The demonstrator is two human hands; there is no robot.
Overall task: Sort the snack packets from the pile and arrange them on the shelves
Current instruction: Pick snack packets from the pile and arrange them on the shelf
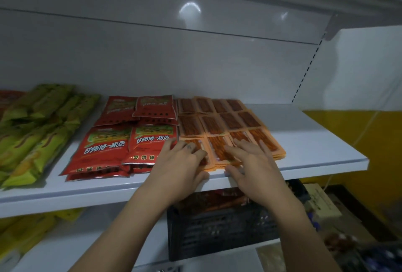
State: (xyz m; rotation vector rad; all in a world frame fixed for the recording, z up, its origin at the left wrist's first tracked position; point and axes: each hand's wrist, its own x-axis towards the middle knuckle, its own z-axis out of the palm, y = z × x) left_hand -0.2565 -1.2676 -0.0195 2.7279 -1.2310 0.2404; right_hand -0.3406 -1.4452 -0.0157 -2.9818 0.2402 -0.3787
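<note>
Orange snack packets [226, 119] lie in tidy rows of flat stacks on the white shelf [315, 152]. My left hand [182, 163] rests with straight fingers on the front left stack, thumb at the shelf's front edge. My right hand [252, 163] lies flat on the front middle stack, thumb below the packets' front edge. To the left lie red packets [128, 141] with white lettering, overlapping in two rows. Green-yellow long packets [39, 128] are piled at the far left.
A black plastic crate [217, 228] holding more orange packets sits below the shelf, under my forearms. Yellow packets [28, 232] lie on the lower shelf at left. Boxes and clutter [322, 204] stand on the floor at right beside a yellow wall. Bare shelf lies right of the orange stacks.
</note>
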